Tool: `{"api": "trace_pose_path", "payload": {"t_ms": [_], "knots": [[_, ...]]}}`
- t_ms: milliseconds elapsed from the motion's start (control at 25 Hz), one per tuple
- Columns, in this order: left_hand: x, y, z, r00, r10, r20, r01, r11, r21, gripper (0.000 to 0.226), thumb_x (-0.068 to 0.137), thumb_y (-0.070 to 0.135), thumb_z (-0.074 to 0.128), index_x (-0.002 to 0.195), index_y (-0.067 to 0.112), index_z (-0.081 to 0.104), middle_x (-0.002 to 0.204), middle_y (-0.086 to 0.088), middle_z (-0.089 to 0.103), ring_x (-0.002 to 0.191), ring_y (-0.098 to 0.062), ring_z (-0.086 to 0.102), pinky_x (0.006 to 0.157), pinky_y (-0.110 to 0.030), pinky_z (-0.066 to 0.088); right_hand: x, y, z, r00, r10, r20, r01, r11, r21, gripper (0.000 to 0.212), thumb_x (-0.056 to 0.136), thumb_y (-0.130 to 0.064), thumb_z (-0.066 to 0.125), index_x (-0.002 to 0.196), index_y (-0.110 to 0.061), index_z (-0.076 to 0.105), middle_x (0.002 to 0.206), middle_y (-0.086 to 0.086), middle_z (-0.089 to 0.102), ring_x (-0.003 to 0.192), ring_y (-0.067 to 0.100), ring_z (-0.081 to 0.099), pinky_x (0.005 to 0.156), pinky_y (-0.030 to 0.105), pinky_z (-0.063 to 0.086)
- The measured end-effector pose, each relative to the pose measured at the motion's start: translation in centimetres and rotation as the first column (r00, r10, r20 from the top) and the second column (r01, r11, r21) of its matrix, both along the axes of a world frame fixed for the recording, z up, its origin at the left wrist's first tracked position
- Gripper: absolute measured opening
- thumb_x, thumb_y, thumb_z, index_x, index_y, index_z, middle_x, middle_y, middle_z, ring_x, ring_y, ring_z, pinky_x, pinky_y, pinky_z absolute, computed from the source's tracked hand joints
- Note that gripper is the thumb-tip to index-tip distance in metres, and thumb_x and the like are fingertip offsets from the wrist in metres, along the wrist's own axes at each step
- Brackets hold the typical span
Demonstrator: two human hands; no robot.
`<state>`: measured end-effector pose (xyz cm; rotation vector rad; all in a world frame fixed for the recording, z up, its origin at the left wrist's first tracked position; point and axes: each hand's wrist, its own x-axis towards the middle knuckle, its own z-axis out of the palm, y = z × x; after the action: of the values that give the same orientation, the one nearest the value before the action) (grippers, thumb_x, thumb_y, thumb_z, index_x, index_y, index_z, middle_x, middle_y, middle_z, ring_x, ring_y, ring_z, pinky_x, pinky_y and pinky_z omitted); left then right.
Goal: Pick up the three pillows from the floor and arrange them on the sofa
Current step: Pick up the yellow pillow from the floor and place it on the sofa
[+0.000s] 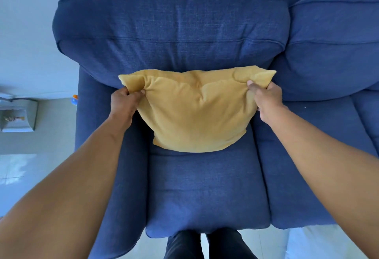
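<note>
Gripped at its two upper corners, a yellow pillow [194, 113] is held by both hands in front of the back cushion [170, 33] of a blue sofa [205, 187]. On the left, the fabric near the corner is bunched and pinched between the thumb and curled fingers of the left hand [124, 103]; on the right, the opposite corner is clamped in the closed right hand [264, 96], whose thumb is pressed onto the pillow's front face. Deep creases are drawn across the pillow between the two grips. The pillow is seen upright and slightly tilted, its top edge lying against the lower part of the back cushion and its bottom edge reaching the rear of the seat cushion [207, 193]; whether its weight is borne by the seat cannot be told. It is placed on the leftmost seat, beside the sofa's left armrest [110, 156]. A second back cushion [332, 43] is seen to the right, just beside the first. Both forearms are bare and stretched forward from the lower corners of the view. Dark trouser legs [205, 246] are visible at the bottom edge, close against the front of the seat. A pale floor [30, 166] lies to the left of the sofa, where a small grey object [18, 115], too blurred to identify, stands near the wall [30, 33].
</note>
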<state>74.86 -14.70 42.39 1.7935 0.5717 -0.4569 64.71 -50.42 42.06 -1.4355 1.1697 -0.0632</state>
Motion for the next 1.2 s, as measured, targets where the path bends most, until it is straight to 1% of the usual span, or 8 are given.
{"api": "trace_pose_path", "payload": {"t_ms": [160,320,400,480,560,680,920,1200], "knots": [[-1.5,0.3,-0.2,0.998,0.049,0.044,-0.05,0.999,0.011,0.011,0.096,0.024,0.076,0.105,0.021,0.072,0.106,0.005,0.074,0.112,-0.021,0.072,0.104,-0.044,0.059,-0.7,0.1,0.0,0.999,-0.025,0.033,0.026,0.999,-0.026,0.021,0.089,-0.045,0.077,0.086,-0.029,0.064,0.097,-0.007,0.073,0.095,0.016,0.07,0.101,0.047,0.058],[-3.9,0.7,1.4,1.0,0.017,0.003,-0.017,0.996,0.09,0.049,0.096,0.047,0.071,0.131,0.012,0.068,0.114,-0.003,0.074,0.11,-0.028,0.071,0.103,-0.043,0.056,-2.9,1.0,1.7,0.996,0.083,0.015,-0.083,0.996,-0.018,0.039,0.083,-0.061,0.072,0.101,-0.027,0.063,0.109,-0.006,0.072,0.106,0.018,0.068,0.105,0.049,0.054],[-5.9,0.7,2.1,1.0,0.006,0.03,-0.011,0.986,0.165,0.031,0.096,0.045,0.065,0.096,0.015,0.071,0.088,-0.003,0.071,0.077,-0.023,0.066,0.077,-0.041,0.056,-4.5,1.4,2.8,0.993,0.119,-0.008,-0.119,0.991,-0.06,0.05,0.091,-0.058,0.067,0.123,-0.021,0.062,0.109,-0.009,0.068,0.106,0.017,0.065,0.108,0.048,0.051],[-8.6,0.1,3.0,0.998,-0.033,0.045,0.023,0.975,0.222,0.037,0.1,0.037,0.058,0.068,0.022,0.048,0.065,0.004,0.047,0.054,-0.014,0.039,0.058,-0.032,0.037,-6.8,2.0,4.1,0.987,0.153,-0.042,-0.156,0.983,-0.1,0.073,0.093,-0.06,0.063,0.151,-0.018,0.049,0.137,-0.004,0.065,0.126,0.021,0.06,0.113,0.044,0.046],[-11.1,-1.1,3.7,0.993,-0.112,0.037,0.101,0.967,0.232,0.029,0.102,0.038,0.056,0.082,0.018,0.058,0.074,0.005,0.056,0.063,-0.013,0.049,0.059,-0.032,0.04,-9.4,2.5,4.9,0.983,0.172,-0.063,-0.18,0.972,-0.153,0.078,0.095,-0.061,0.059,0.157,-0.018,0.042,0.156,0.002,0.053,0.142,0.022,0.051,0.114,0.039,0.041],[-14.2,-4.3,4.2,0.94,-0.337,0.052,0.313,0.913,0.26,0.03,0.105,0.04,0.055,0.121,0.018,0.068,0.114,0.002,0.072,0.106,-0.02,0.067,0.083,-0.031,0.047,-13.7,3.0,6.0,0.979,0.181,-0.095,-0.198,0.955,-0.221,0.073,0.099,-0.058,0.055,0.158,-0.018,0.04,0.161,0.003,0.048,0.145,0.02,0.047,0.117,0.042,0.038],[-20.6,-13.3,5.7,0.531,-0.828,0.181,0.72,0.553,0.419,0.061,0.109,0.044,0.05,0.162,0.015,0.043,0.17,-0.007,0.042,0.158,-0.025,0.037,0.126,-0.042,0.033,-25.1,1.8,6.7,0.953,0.174,-0.248,-0.269,0.862,-0.429,0.072,0.105,-0.048,0.05,0.163,-0.01,0.029,0.173,0.01,0.023,0.16,0.025,0.018,0.125,0.043,0.02],[-33.2,-24.8,6.3,0.074,-0.981,0.18,0.81,0.164,0.563,0.076,0.108,0.046,0.05,0.17,0.011,0.022,0.18,-0.009,0.014,0.168,-0.024,0.004,0.134,-0.042,0.013,-42.8,-2.1,6.3,0.931,-0.037,-0.362,-0.186,0.807,-0.56,0.078,0.104,-0.052,0.048,0.163,-0.007,0.025,0.175,0.015,0.012,0.163,0.029,0.003,0.126,0.053,0.018]]}}
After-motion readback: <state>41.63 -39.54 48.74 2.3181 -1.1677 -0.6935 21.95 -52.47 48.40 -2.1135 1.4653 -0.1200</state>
